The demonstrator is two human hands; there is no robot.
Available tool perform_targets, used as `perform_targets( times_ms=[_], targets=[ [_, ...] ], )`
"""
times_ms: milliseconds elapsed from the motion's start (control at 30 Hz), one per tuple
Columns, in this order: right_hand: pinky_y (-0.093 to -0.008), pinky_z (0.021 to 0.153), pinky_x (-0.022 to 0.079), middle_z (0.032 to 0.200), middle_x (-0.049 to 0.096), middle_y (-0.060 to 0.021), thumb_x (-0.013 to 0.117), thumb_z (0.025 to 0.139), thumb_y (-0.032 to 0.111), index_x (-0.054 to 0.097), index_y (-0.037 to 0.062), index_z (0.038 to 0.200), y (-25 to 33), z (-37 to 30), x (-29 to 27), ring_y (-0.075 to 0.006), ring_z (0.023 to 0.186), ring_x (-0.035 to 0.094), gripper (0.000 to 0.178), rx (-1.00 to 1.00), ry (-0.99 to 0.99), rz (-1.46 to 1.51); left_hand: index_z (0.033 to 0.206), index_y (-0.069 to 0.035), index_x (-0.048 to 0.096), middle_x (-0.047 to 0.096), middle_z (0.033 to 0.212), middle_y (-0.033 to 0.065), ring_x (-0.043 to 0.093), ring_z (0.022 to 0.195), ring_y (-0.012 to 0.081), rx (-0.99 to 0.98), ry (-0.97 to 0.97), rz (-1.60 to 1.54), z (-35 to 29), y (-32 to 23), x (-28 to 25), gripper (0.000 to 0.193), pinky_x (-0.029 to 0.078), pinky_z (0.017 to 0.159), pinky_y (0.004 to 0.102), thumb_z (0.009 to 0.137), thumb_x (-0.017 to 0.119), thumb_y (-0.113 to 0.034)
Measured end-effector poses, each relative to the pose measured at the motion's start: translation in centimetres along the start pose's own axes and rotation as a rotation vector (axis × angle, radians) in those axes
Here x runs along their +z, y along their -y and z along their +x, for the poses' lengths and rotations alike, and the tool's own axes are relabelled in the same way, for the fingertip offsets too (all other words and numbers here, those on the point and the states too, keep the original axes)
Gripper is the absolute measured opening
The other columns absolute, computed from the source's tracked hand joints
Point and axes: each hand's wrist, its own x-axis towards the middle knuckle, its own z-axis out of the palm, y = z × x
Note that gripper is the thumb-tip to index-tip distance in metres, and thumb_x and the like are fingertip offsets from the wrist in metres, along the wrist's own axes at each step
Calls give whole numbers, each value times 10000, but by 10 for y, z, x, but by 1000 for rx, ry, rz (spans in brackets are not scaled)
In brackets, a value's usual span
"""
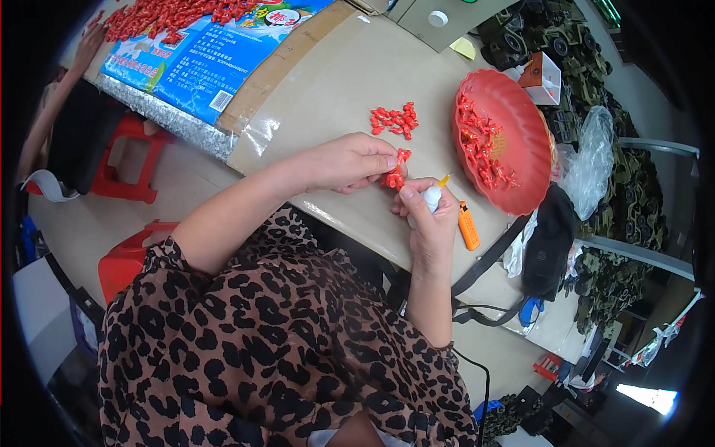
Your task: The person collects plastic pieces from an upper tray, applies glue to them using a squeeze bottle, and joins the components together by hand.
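My left hand (344,162) pinches a small glossy red plastic figurine (395,177) between thumb and fingers, just over the table. Close beside it, my right hand (433,227) is closed around a small white squeeze bottle (432,196) with a yellow pointed nozzle. That nozzle points up and to the right, away from the figurine. My fingers partly cover the figurine, so its full shape is hidden. Beyond my hands lies a loose cluster of small red parts (396,119). To the right stands a scalloped red plastic bowl (514,93) with several red figurines inside.
An orange lighter (468,226) lies right of my right hand. At the far left, red pieces (175,16) cover part of a blue printed sheet (190,78), near another person's hand (91,41). Red stools (134,160) stand left. A grey box (428,21) sits at the back.
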Motion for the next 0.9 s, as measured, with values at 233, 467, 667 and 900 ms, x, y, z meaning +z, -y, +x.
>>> perform_targets(
  times_ms=[233,467,667,900],
  targets=[
    [-206,537,425,648,550,-40,603,758,84,552,-10,784,0,-1,-1,-75,554,493,110,-8,-11,43,886,-69,554,410,617,-43,333,481,33,-19,-29,73,0,0,2,228,264,386,176,880,391,-228],
    [-193,540,422,667,559,-26,614,732,41,560,-10,794,-1,0,0,-67,580,508,97,4,-44,-4,925,-55,537,412,617,-38,341,483,37,51,-19,59,-1,2,4,220,293,398,191,887,376,-200],
    [-183,548,411,679,564,-23,622,715,23,564,-10,787,1,-1,1,-63,586,508,98,13,-47,-30,975,-43,515,418,617,-23,351,478,45,118,-38,113,-3,3,6,223,317,420,191,891,364,-183],
    [-183,526,425,683,569,-30,615,727,44,567,-9,799,1,0,0,-59,582,511,102,13,-71,-42,966,-27,506,441,637,-8,392,493,50,179,-70,168,-3,4,9,217,349,436,199,892,354,-162]
  ],
)
